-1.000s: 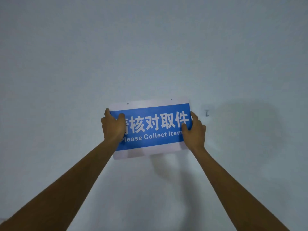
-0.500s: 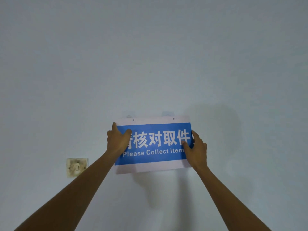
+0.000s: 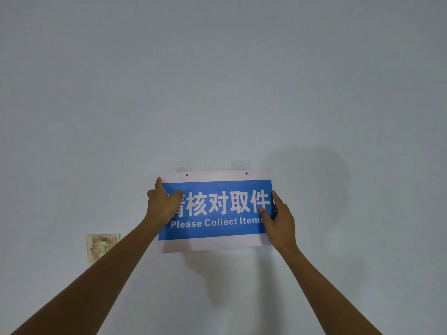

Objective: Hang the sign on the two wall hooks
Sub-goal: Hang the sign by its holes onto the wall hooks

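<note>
A blue and white sign (image 3: 217,213) reading "Please Collect Items" is held flat against a pale wall. My left hand (image 3: 163,205) grips its left edge and my right hand (image 3: 278,217) grips its right edge. Two small holes sit in the sign's white top strip. Just above the top edge, two clear adhesive hooks are stuck to the wall: the left hook (image 3: 181,167) and the right hook (image 3: 240,165). Each hook sits slightly up and left of the hole below it. The sign covers the lower part of both hooks.
A stained, yellowed wall plate (image 3: 101,246) sits low on the wall to the left of the sign. The wall (image 3: 217,81) above and to both sides is plain. My shadow falls on the wall to the right.
The sign has moved to just below the two hooks, which were out of sight a second ago. The wall plate has come into view. Both hands keep their grip.
</note>
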